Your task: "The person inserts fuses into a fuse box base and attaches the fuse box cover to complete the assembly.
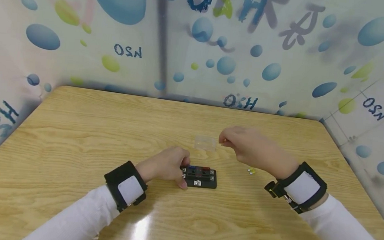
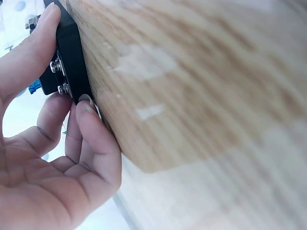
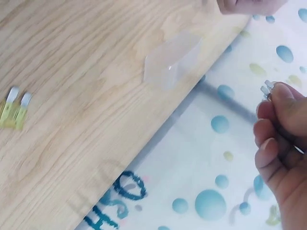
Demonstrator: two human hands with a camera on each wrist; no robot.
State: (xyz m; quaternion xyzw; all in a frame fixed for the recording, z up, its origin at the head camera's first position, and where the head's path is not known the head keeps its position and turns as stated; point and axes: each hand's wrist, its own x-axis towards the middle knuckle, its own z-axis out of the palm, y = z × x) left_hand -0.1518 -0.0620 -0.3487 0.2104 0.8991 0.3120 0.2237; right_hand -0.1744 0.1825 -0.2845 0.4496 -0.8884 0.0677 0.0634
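A black fuse block (image 1: 209,184) with metal screw terminals and blue and red fuses lies on the table. My left hand (image 1: 167,164) holds its left end, thumb at the near edge and fingers on the far side. The left wrist view shows the block's side (image 2: 76,60) and the curled fingertips close to the tabletop. My right hand (image 1: 245,146) is raised over the table behind and to the right of the block. Its thumb and index finger pinch a small blade fuse (image 3: 266,89); two metal prongs stick out and its body is hidden.
A clear plastic cover (image 1: 205,143) lies behind the block, left of my right hand. A yellow blade fuse (image 1: 251,171) rests on the table right of the block. The wooden table (image 1: 94,128) meets a printed wall sheet (image 1: 132,71) at its far edge.
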